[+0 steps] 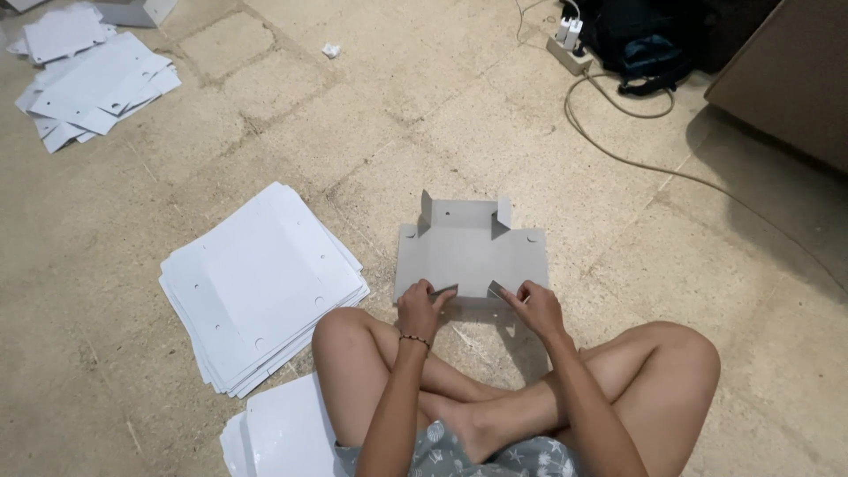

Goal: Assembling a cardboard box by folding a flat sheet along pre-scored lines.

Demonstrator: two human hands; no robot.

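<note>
Left hand (420, 306) and right hand (533, 305) each pinch a near-edge flap of the flat grey cardboard box blank (468, 252); fingertips hide the flap ends.

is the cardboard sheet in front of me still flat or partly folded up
Partly folded. The grey cardboard sheet lies on the floor with two far corner tabs standing up, and the left hand and right hand are pinching up its near tabs.
</note>
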